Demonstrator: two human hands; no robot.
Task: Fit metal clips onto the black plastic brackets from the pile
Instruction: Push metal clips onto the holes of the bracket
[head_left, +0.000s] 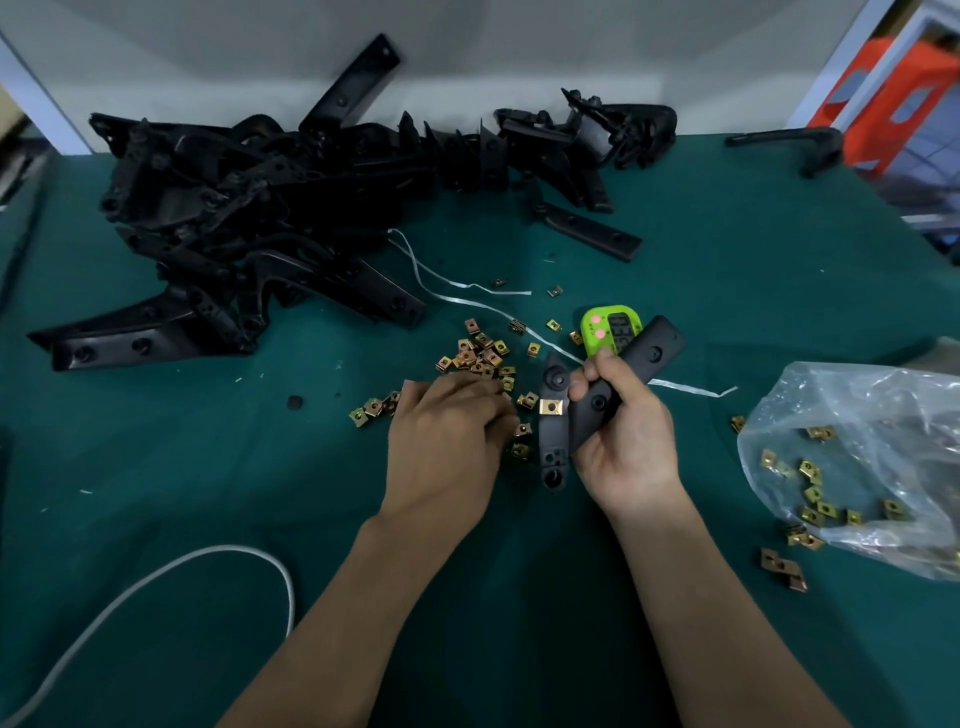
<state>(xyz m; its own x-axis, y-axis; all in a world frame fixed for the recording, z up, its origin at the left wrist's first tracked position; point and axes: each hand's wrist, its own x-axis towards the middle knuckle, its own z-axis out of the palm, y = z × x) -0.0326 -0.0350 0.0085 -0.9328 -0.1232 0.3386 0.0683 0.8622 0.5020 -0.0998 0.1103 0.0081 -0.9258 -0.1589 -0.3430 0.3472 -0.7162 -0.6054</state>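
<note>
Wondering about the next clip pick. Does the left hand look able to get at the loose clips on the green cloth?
Probably yes. The left hand lies palm-down right at the loose clips. Nothing covers them, and the right hand holds the bracket off to the side.

Dim, even light — soft blur, wide-angle edge distortion

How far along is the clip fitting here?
Done: one clip sits on the bracket that the right hand grips. In hand: the left hand reaches among the loose clips; its fingertips are blurred. Left: the large pile of brackets behind shows no clips that I can make out.
</note>
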